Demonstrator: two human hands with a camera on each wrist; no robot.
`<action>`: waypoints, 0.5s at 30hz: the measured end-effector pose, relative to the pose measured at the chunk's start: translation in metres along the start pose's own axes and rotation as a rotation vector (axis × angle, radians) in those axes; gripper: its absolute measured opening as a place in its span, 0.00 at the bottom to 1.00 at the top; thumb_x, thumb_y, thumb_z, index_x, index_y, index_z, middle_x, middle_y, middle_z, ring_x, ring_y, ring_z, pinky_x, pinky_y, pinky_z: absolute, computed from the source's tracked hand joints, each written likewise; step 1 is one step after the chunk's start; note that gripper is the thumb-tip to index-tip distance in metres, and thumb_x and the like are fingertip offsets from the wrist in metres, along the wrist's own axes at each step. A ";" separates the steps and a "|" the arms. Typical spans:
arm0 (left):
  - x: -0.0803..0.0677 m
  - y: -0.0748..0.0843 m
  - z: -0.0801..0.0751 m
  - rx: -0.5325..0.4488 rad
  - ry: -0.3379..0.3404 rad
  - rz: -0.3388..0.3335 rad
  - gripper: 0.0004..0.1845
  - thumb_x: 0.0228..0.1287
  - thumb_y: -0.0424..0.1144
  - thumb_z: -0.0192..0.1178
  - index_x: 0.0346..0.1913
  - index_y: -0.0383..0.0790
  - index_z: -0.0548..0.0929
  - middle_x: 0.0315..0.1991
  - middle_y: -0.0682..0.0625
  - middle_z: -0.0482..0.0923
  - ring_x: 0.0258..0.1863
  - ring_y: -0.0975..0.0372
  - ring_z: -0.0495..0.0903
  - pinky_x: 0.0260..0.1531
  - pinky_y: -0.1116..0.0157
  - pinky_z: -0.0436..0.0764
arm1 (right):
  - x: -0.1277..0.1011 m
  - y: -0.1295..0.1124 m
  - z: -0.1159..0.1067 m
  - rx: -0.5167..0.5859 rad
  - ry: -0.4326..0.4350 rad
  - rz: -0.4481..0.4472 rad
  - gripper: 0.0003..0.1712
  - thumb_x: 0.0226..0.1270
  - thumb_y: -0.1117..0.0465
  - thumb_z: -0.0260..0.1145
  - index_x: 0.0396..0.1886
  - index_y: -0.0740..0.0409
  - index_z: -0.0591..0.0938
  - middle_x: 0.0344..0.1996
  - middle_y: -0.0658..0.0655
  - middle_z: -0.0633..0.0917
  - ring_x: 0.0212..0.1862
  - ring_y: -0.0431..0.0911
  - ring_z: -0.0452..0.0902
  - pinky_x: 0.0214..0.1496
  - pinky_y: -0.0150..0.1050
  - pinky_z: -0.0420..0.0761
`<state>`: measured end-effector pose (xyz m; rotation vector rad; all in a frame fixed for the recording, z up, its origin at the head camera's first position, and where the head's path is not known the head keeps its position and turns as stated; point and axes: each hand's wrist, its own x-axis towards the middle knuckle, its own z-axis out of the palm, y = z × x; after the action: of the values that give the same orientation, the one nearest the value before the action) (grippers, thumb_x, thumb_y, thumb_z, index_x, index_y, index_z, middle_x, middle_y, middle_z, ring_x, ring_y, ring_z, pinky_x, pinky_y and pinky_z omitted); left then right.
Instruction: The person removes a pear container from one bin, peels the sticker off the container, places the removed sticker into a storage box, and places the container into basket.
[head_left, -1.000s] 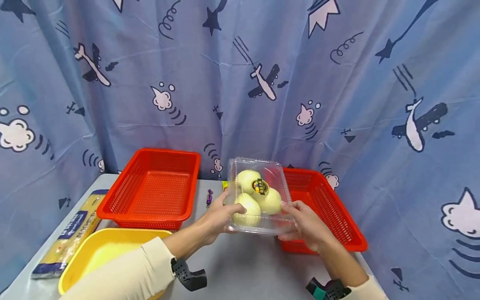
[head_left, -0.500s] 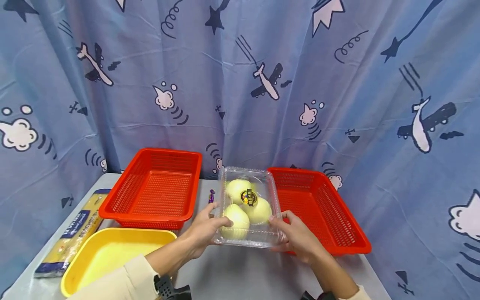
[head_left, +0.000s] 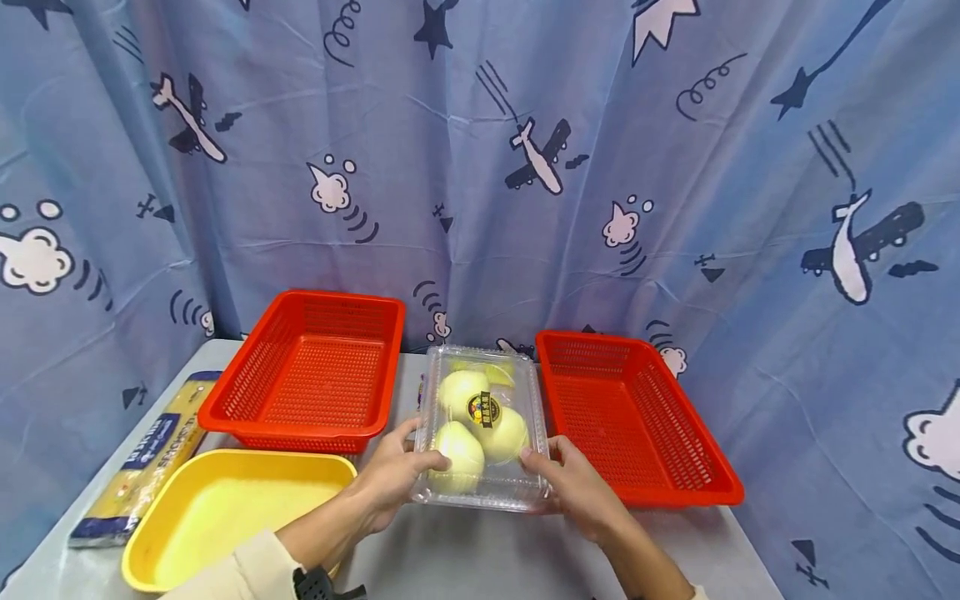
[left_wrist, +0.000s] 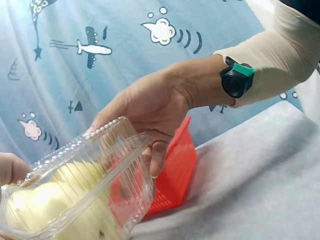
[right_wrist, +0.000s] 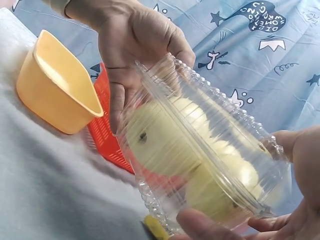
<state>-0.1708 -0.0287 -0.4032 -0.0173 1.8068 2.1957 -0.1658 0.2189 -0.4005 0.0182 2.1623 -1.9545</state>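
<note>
A clear plastic clamshell box (head_left: 487, 501) holds three pale yellow-green round fruits (head_left: 504, 435), with a black round label (head_left: 483, 410) on its lid. It is raised above the table and tilted toward the head camera. My left hand (head_left: 390, 473) grips its left near side, thumb on top. On the right near corner my right hand (head_left: 579, 487) grips it the same way, fingers underneath mostly hidden. The left wrist view shows the right hand (left_wrist: 152, 102) around the box's end. In the right wrist view, the left hand (right_wrist: 142, 47) appears palm up beside the fruit.
Two red plastic baskets (head_left: 300, 435) (head_left: 705, 492) stand at the left and right. A yellow basin (head_left: 240, 500) sits at the front left, beside a long gold-and-blue packet (head_left: 150, 454). Behind the box, a purple-wrapped candy (head_left: 421, 390) is partly hidden. A blue patterned curtain (head_left: 465, 208) backs the table.
Both hands have brought the fruit box lower, nearer and to the left, from in front of the right basket's edge to between the two baskets. The grip looks the same.
</note>
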 end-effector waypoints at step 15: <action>0.001 -0.025 -0.007 0.012 0.046 -0.005 0.48 0.50 0.27 0.64 0.73 0.28 0.50 0.55 0.30 0.64 0.48 0.47 0.73 0.47 0.55 0.77 | 0.004 0.027 0.008 0.037 -0.005 0.008 0.26 0.68 0.54 0.64 0.50 0.68 0.64 0.41 0.65 0.77 0.33 0.52 0.81 0.32 0.48 0.83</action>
<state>-0.1672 -0.0309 -0.4285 -0.0705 1.8422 2.1977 -0.1643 0.2131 -0.4284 0.0281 2.1189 -1.9878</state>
